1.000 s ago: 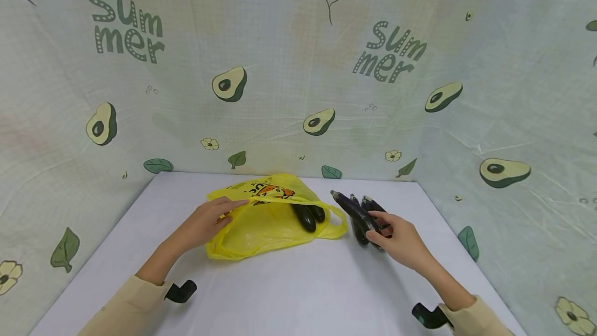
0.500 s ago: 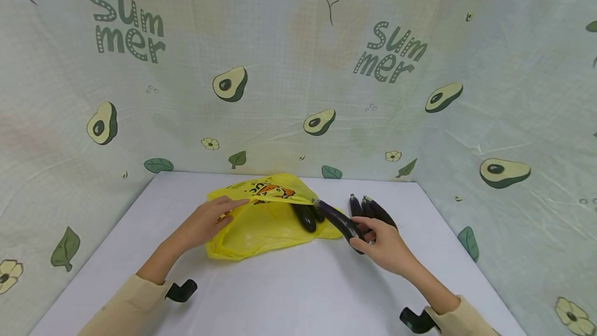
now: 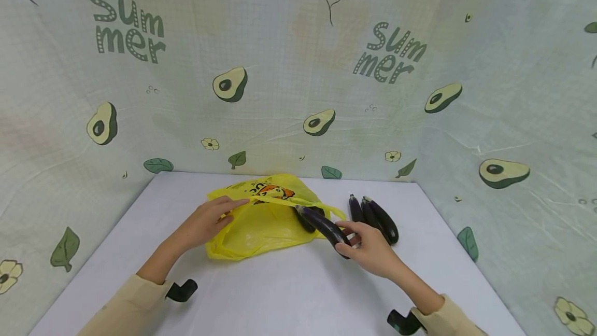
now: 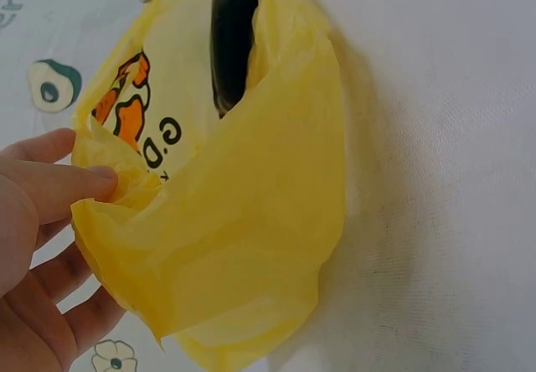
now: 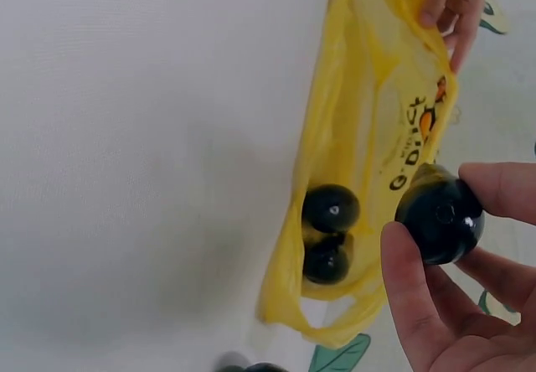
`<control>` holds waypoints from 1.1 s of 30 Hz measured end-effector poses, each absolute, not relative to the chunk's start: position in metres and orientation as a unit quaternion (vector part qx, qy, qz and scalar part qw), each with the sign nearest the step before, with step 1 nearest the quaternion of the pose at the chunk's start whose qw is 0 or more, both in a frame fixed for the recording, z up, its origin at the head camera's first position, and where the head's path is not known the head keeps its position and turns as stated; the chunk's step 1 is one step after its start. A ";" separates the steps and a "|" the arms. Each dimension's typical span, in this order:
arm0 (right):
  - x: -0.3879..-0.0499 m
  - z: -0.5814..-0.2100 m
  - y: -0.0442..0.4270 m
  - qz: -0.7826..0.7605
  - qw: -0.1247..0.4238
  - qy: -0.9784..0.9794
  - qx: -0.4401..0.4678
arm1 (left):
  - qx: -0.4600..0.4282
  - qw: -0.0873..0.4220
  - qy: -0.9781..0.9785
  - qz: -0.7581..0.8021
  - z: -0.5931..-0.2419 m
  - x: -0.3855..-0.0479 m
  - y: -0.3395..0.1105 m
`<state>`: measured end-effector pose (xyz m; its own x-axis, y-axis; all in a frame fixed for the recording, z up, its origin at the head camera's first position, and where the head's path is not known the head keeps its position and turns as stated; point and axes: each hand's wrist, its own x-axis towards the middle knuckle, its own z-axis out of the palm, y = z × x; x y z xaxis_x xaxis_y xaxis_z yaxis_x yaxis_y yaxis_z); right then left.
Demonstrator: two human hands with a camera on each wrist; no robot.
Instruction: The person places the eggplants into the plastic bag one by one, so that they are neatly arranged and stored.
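Yellow bag (image 3: 261, 235) was pinched in left hand (image 3: 208, 222), two eggplants (image 5: 329, 210) lay inside, held eggplant (image 3: 324, 225) was clamped in right hand (image 3: 369, 250), three loose eggplants (image 3: 371, 215) lay on table (image 3: 261, 294)

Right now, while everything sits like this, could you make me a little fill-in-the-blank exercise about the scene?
1. The left hand holds the edge of a plastic bag coloured ____.
2. Not counting the eggplant in the right hand, the eggplants inside the bag number ____.
3. The loose eggplants lying on the white table number ____.
4. The word printed on the backdrop is ____.

Missing words: yellow; two; three; summer.
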<state>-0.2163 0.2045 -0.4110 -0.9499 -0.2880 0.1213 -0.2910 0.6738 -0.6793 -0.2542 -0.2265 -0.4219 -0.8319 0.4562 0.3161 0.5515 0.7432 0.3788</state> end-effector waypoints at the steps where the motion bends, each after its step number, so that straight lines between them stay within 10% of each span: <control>1: -0.216 -0.411 0.204 0.374 0.000 -0.914 0.161 | -0.271 0.101 -0.928 -0.234 -0.422 -0.254 -0.226; 33: -0.255 -0.445 0.146 0.382 0.008 -0.911 0.154 | -0.273 0.108 -0.928 -0.231 -0.419 -0.251 -0.224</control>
